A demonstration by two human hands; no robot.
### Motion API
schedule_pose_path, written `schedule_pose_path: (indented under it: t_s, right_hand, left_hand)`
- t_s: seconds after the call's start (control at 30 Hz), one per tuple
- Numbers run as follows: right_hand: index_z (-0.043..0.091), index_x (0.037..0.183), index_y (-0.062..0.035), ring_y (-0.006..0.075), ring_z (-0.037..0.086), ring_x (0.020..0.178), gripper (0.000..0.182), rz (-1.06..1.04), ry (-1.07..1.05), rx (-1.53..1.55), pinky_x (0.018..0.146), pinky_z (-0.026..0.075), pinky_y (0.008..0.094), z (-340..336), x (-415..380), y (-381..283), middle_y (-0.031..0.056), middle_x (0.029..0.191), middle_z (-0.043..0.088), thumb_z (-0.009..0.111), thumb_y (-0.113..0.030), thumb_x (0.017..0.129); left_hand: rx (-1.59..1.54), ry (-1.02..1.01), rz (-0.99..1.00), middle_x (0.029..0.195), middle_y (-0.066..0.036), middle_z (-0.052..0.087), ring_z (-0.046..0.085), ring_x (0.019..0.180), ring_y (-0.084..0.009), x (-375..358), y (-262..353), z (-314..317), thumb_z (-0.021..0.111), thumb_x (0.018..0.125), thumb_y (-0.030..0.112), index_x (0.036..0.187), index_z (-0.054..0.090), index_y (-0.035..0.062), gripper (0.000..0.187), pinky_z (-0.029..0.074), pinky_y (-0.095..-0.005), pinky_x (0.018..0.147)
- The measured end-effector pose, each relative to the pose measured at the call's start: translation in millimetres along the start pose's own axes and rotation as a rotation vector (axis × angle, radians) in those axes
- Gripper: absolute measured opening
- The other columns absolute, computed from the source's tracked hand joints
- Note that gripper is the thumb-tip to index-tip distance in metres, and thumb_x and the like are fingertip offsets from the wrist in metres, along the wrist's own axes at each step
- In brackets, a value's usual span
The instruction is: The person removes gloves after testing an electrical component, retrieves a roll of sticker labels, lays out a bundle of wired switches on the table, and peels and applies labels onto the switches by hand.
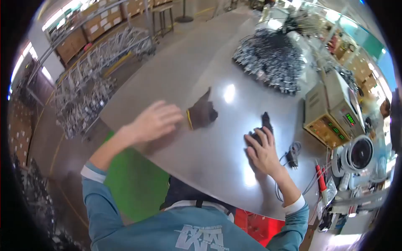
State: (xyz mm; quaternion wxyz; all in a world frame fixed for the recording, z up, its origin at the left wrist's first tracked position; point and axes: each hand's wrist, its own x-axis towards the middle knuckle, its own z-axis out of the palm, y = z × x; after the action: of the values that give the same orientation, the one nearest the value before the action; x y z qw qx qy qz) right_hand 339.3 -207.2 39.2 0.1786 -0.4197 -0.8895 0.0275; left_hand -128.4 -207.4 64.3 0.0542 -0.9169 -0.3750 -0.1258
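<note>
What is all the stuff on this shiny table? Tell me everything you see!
Dark fabric glove with yellow cuff: one, brown-black, table middle, at the left hand's fingers.
Second dark glove: one, black, under the right hand.
Heap of dark wired parts: one pile, grey-black, far side of table.
Beige test instrument with green digits: one, right edge.
Shiny metal table: one, silver.
Cardboard boxes: several, brown, background left.
Red-handled probe: one, right edge.
Left hand: bare, beside the cuffed glove.
Right hand: bare, pressing on the black glove.
</note>
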Motion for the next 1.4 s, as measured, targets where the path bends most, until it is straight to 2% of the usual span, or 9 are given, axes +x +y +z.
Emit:
schedule_pose_path:
  t_s: [0.13,0.27,0.4,0.6,0.8,0.87,1.03,1.13,1.4]
  right_hand:
    - [0.062,0.144,-0.0113,0.049,0.035,0.145,0.048,0.019,-0.11,-0.087,0.121,0.029,0.0613,-1.8,20.3,-4.0,0.022,0.15,0.047,0.062,-0.024,0.098]
    - [0.057,0.148,-0.0048,0.0525,0.032,0.146,0.055,0.068,-0.209,-0.136,0.122,0.024,0.0649,7.5,33.2,-10.4,0.0259,0.151,0.044,0.058,-0.025,0.096]
    - [0.053,0.147,0.0035,0.0546,0.03,0.146,0.061,0.087,-0.329,-0.084,0.12,0.021,0.0676,1.1,55.2,-14.9,0.0306,0.15,0.042,0.055,-0.03,0.096]
    - [0.057,0.144,0.0026,0.0587,0.033,0.143,0.06,0.041,-0.368,0.029,0.116,0.023,0.0716,8.4,53.5,23.9,0.0303,0.149,0.044,0.051,-0.036,0.097]
    - [0.066,0.139,-0.0073,0.0561,0.036,0.143,0.053,0.063,-0.412,0.182,0.115,0.024,0.0708,6.6,45.6,48.9,0.0221,0.15,0.048,0.048,-0.039,0.1]
    - [0.067,0.139,-0.0111,0.0533,0.036,0.144,0.052,-0.038,-0.455,0.121,0.115,0.023,0.0713,3.9,45.4,57.0,0.0182,0.15,0.05,0.049,-0.04,0.1]
    - [0.071,0.138,-0.0261,0.0382,0.041,0.144,0.049,0.026,-0.412,0.204,0.113,0.015,0.0825,7.2,39.2,59.4,0.0072,0.146,0.054,0.054,-0.044,0.095]
    - [0.07,0.136,-0.0199,0.043,0.04,0.143,0.048,-0.05,-0.425,0.197,0.114,0.019,0.0799,0.1,46.9,59.5,0.0122,0.145,0.052,0.054,-0.04,0.096]
    - [0.072,0.127,-0.0236,0.0426,0.042,0.139,0.042,0.002,-0.35,0.138,0.113,0.023,0.0794,-2.7,45.0,37.1,0.0107,0.139,0.054,0.064,-0.032,0.087]
  left_hand:
    - [0.063,0.023,-0.36,0.161,-0.013,0.049,0.041,0.153,-0.0315,-48.2,-56.7,-18.1,0.055,0.108,0.028,0.15,0.056,0.0106,0.046,0.028,-0.0535,0.128]
    - [0.067,0.031,-0.569,0.166,-0.014,0.042,0.034,0.157,-0.0326,-85.9,-110.0,-3.5,0.049,0.111,0.027,0.155,0.051,0.0108,0.048,0.023,-0.0524,0.131]
    - [0.074,-0.031,-0.564,0.169,-0.013,0.039,0.032,0.159,-0.0319,-95.3,-158.7,11.4,0.046,0.111,0.025,0.157,0.049,0.0124,0.048,0.021,-0.0514,0.132]
    - [-0.139,-0.133,-0.65,0.168,-0.013,0.042,0.033,0.158,-0.0313,-68.8,-183.4,34.4,0.046,0.109,0.022,0.155,0.053,0.0094,0.048,0.022,-0.0508,0.131]
    - [-0.116,-0.18,-0.614,0.167,-0.016,0.042,0.035,0.157,-0.0358,-50.8,-187.7,26.6,0.046,0.107,0.017,0.153,0.054,0.0056,0.048,0.025,-0.0534,0.129]
    - [-0.106,-0.148,-0.595,0.165,-0.023,0.042,0.037,0.154,-0.0425,-51.0,-186.8,28.6,0.043,0.106,0.02,0.149,0.056,-0.0016,0.05,0.024,-0.0564,0.127]
    - [-0.124,-0.196,-0.581,0.164,-0.026,0.042,0.036,0.153,-0.0452,-50.7,-188.3,28.6,0.041,0.106,0.021,0.149,0.054,-0.0037,0.051,0.023,-0.0587,0.126]
    - [-0.122,-0.222,-0.596,0.165,-0.026,0.039,0.034,0.154,-0.0458,-55.4,-185.8,26.4,0.041,0.106,0.021,0.151,0.051,-0.003,0.052,0.021,-0.0602,0.127]
    - [-0.166,-0.22,-0.592,0.17,-0.023,0.033,0.027,0.158,-0.0434,-65.6,-182.2,21.0,0.041,0.106,0.026,0.157,0.046,0.0018,0.057,0.017,-0.0601,0.127]
